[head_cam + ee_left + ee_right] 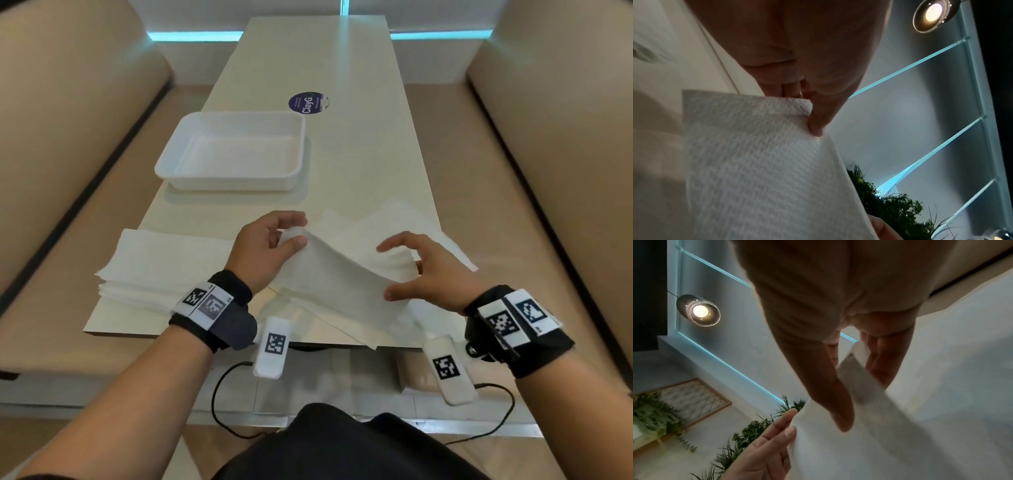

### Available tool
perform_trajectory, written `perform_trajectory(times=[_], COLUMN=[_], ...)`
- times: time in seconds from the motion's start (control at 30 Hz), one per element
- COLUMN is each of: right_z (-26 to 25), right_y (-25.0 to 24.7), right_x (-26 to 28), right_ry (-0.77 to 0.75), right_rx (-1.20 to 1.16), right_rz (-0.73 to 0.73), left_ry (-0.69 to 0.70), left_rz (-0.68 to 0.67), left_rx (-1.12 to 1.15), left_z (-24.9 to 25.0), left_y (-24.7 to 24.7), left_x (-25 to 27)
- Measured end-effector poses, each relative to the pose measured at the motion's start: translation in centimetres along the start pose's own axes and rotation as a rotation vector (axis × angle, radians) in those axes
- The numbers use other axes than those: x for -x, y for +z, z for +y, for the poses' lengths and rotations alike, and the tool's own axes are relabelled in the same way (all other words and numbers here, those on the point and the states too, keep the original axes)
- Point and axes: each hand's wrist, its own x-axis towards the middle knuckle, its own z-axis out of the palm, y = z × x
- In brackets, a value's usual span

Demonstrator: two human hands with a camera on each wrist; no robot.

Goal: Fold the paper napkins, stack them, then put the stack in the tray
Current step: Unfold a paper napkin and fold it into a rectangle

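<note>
Two hands lift one napkin (342, 274) above table (359, 154), nearer than tray (233, 118). Left hand (263, 250) pinches its far corner, thumb on embossed paper in left wrist view. Right hand (431, 270) clamps other end, thumb over, fingers under per right wrist view. Head view alone shows folded stack (161, 263) left of held napkin, loose napkins (394, 219) beyond it.

We see one white embossed napkin (339, 274) lifted off the table, sagging between its two raised ends, just right of the stack of folded napkins (161, 263). More unfolded napkins (394, 219) lie spread beneath and beyond it. The white rectangular tray (233, 150) sits upright, just behind the stack.
</note>
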Motion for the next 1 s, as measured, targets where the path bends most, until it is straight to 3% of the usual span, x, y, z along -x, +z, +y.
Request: perform_trajectory(times=[0.2, 0.4, 0.5, 0.6, 0.7, 0.8, 0.9, 1.0], right_z=[-0.2, -0.1, -0.2, 0.3, 1.5, 1.4, -1.1, -2.9], right_y=[-1.0, -2.5, -2.8, -2.9, -2.5, -1.6, 1.2, 6.2], right_x=[0.5, 1.2, 1.1, 0.2, -1.4, -2.4, -2.2, -1.9], right_ry=[0.004, -0.003, 0.000, 0.049, 0.144, 0.261, 0.095, -0.075], right_rx=[-0.111, -0.043, -0.111, -0.135, -0.004, 0.350, 0.600, 0.717], right_rz=[0.014, 0.057, 0.026, 0.092, 0.108, 0.109, 0.149, -0.025], left_ry=[0.056, 0.052, -0.035, -0.136, -0.233, -0.277, -0.257, -0.237], left_rz=[0.019, -0.124, -0.204, -0.216, -0.213, -0.244, -0.248, -0.232], left_rx=[-0.143, -0.388, -0.220, -0.071, -0.203, -0.413, -0.630, -0.667], left_z=[0.3, 1.5, 1.8, 1.1, -0.9, -2.8, -3.9, -4.4], left_y=[-0.8, -2.0, -2.0, -1.1, 0.6, 2.3, 3.3, 3.8], left_x=[0.7, 1.5, 1.5, 0.8, -0.4, -1.2, -1.3, -1.0])
